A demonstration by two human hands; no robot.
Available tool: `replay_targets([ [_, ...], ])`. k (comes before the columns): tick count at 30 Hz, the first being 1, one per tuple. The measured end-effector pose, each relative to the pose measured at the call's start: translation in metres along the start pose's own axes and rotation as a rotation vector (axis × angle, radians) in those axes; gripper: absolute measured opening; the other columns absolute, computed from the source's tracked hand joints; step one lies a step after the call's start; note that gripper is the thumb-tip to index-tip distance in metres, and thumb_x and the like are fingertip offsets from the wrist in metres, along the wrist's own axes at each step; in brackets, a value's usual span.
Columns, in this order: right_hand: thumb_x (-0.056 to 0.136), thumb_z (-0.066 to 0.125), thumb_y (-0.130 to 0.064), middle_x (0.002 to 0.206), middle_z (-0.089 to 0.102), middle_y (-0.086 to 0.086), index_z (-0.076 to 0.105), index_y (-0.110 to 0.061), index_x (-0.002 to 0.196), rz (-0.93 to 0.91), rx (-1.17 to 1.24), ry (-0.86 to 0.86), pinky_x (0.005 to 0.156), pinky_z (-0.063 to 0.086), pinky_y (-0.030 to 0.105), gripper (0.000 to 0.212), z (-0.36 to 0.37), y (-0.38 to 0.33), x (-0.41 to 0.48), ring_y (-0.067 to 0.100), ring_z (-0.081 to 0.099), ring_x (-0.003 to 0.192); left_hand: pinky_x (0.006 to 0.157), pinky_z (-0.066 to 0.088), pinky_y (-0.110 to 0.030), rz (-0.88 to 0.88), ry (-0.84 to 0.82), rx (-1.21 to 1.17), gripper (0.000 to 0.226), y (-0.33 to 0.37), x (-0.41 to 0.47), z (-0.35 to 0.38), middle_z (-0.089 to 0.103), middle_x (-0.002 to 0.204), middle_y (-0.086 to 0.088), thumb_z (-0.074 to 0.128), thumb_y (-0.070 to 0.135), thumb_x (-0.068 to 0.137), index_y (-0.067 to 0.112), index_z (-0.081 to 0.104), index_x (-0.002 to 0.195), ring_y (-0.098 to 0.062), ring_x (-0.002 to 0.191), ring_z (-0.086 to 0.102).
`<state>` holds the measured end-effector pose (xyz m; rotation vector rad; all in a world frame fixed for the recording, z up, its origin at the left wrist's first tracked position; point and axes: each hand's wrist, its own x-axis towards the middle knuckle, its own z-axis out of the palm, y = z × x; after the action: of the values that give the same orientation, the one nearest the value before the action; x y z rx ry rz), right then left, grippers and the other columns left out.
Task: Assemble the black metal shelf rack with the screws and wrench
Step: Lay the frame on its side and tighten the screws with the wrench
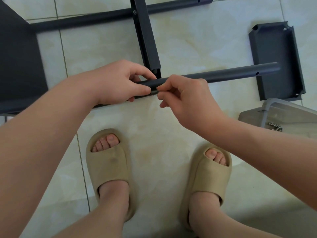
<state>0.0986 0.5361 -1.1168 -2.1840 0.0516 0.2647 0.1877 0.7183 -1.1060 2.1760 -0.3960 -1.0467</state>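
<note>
Rack tube (pixel 223 75) gripped by curled left hand (pixel 118 81); small silvery piece (pixel 154 93), kind unclear, pinched against it by right hand (pixel 187 98).

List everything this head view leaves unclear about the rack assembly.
1. Head view: the small shiny piece pinched by the right hand; fingers cover it, so screw or wrench is unclear.
2. The joint between crossbar and near tube; the left hand gripping the tube hides it.
3. Dark panel: cut off by the left edge.
4. Hardware in the clear box: too small to count; box cut by the right edge.
</note>
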Motion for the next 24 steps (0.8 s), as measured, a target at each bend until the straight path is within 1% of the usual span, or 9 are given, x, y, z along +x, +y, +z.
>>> replay_targets([
  [2,0.096,0.063,-0.009,0.076,0.073,-0.002,0.069,-0.011,0.095,0.019,0.013,-0.002,0.07,0.052,0.016,0.006,0.0,-0.0015,0.0008,0.001,0.07,0.073,0.061,0.039,-0.024,0.002,0.004,-0.004,0.026,-0.0006,-0.0002,0.0004,0.066,0.068,0.017,0.066,0.027,0.094,0.053,0.061,0.093,0.001,0.056,0.057],
  [8,0.096,0.064,-0.009,0.074,0.073,0.002,0.067,-0.01,0.092,0.026,0.058,0.006,0.071,0.053,0.021,0.005,0.0013,-0.0043,-0.0002,0.002,0.07,0.07,0.065,0.044,-0.026,0.009,0.01,-0.032,0.026,-0.002,-0.0026,0.0,0.068,0.081,0.007,0.067,0.026,0.093,0.052,0.063,0.094,-0.003,0.06,0.06],
  [11,0.096,0.063,-0.007,0.074,0.072,0.006,0.067,-0.004,0.092,-0.063,-0.012,0.007,0.069,0.052,0.026,0.006,0.0004,-0.0044,-0.0011,0.008,0.069,0.072,0.063,0.043,-0.024,0.012,0.005,-0.036,0.027,-0.0012,-0.0031,-0.0009,0.067,0.079,0.008,0.067,0.026,0.093,0.053,0.063,0.093,-0.004,0.06,0.06],
  [14,0.095,0.062,-0.004,0.077,0.069,0.009,0.066,0.004,0.089,-0.21,-0.148,0.01,0.066,0.05,0.042,0.01,0.0003,-0.0016,-0.0002,0.024,0.066,0.069,0.06,0.042,-0.019,0.015,-0.01,-0.046,0.028,-0.0015,-0.0033,-0.002,0.066,0.071,0.015,0.067,0.024,0.093,0.052,0.064,0.095,-0.003,0.059,0.06],
  [16,0.095,0.062,-0.003,0.079,0.069,0.009,0.065,0.005,0.089,-0.258,-0.183,0.006,0.064,0.05,0.043,0.011,0.0014,-0.0006,-0.0001,0.028,0.065,0.069,0.058,0.041,-0.015,0.018,-0.016,-0.054,0.027,-0.0017,-0.0036,-0.0025,0.065,0.068,0.017,0.067,0.023,0.093,0.05,0.065,0.097,-0.003,0.059,0.059],
  [18,0.095,0.062,-0.003,0.077,0.07,0.008,0.065,0.003,0.089,-0.222,-0.132,0.007,0.066,0.05,0.035,0.009,0.0021,-0.0007,-0.0008,0.016,0.065,0.067,0.06,0.042,-0.018,0.018,-0.004,-0.059,0.027,-0.0017,-0.0036,-0.003,0.065,0.067,0.017,0.067,0.024,0.093,0.05,0.065,0.097,-0.003,0.058,0.059],
  [20,0.095,0.062,-0.005,0.075,0.071,0.006,0.065,-0.002,0.089,-0.114,-0.033,0.007,0.067,0.051,0.024,0.007,0.0027,-0.0026,-0.0012,0.009,0.067,0.07,0.059,0.042,-0.016,0.019,0.004,-0.059,0.028,-0.0011,-0.0044,-0.0031,0.067,0.07,0.016,0.066,0.024,0.093,0.051,0.064,0.095,-0.001,0.057,0.058],
  [21,0.095,0.062,-0.006,0.074,0.072,0.005,0.064,-0.006,0.088,-0.055,0.019,0.007,0.068,0.052,0.023,0.007,0.0035,-0.0039,-0.0009,0.006,0.068,0.07,0.058,0.042,-0.015,0.02,0.005,-0.059,0.028,-0.0009,-0.0049,-0.0028,0.068,0.074,0.013,0.066,0.024,0.093,0.052,0.063,0.094,-0.001,0.058,0.058],
  [24,0.095,0.063,-0.008,0.073,0.072,0.003,0.061,-0.02,0.082,0.08,0.133,0.01,0.072,0.058,0.037,0.018,0.0042,-0.0084,0.0025,0.006,0.071,0.067,0.067,0.047,-0.024,0.023,0.01,-0.058,0.028,-0.0005,-0.0058,-0.0014,0.068,0.085,0.006,0.066,0.025,0.094,0.053,0.064,0.096,-0.003,0.059,0.059],
])
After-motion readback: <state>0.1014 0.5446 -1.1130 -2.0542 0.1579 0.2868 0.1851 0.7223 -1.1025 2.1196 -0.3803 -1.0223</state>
